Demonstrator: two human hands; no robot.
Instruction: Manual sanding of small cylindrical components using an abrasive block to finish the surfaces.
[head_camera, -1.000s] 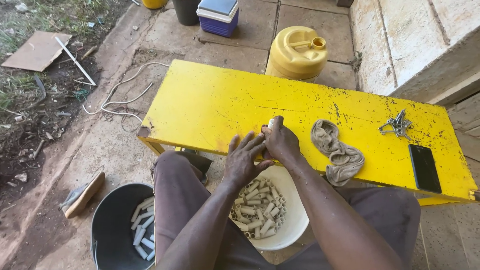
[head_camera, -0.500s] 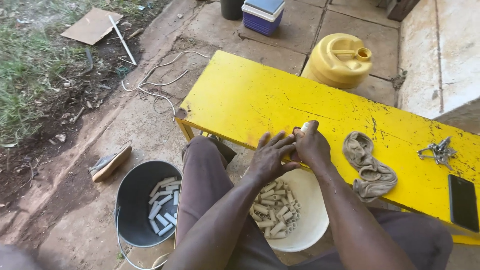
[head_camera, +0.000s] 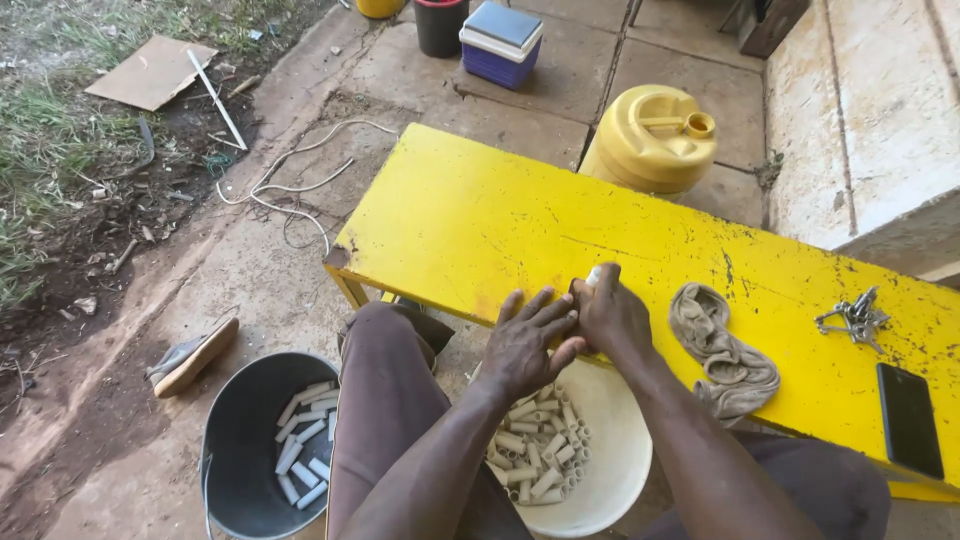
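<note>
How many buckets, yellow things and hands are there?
Buckets: 2, dark bucket, white bucket
Yellow things: 2, bench, jerrycan
Hands: 2, left hand, right hand holding a small tube
Total: 6

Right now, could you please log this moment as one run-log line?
right hand: grips small pale tube on yellow bench | left hand: against right | white bowl: tubes, below | grey bucket: tubes

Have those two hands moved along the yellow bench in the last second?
No. The left hand and right hand stay at the yellow bench's near edge, above the white bucket; only the camera shifted.
</note>
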